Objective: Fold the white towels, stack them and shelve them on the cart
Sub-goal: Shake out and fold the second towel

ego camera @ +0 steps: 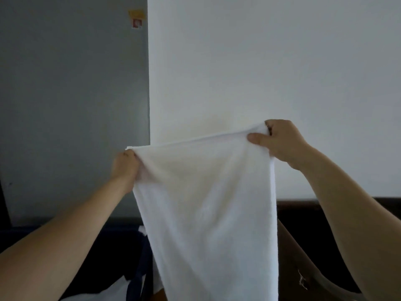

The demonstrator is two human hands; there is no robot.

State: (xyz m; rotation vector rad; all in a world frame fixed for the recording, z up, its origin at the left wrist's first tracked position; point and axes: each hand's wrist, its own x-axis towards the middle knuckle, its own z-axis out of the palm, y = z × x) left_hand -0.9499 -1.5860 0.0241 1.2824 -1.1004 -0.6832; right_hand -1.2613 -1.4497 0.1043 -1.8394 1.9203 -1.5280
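A white towel [206, 203] hangs in the air in front of me, stretched by its top edge and falling past the bottom of the frame. My left hand [125, 168] grips the towel's upper left corner. My right hand [280, 140] pinches the upper right corner, held a little higher than the left, so the top edge slopes up to the right. The towel's lower end is out of view.
A white wall [271, 61] faces me, with a grey panel [71, 94] to its left carrying a yellow note [136, 15]. A dark blue bin [121, 257] with white cloth sits at lower left. Dark brown furniture [303, 246] stands at lower right.
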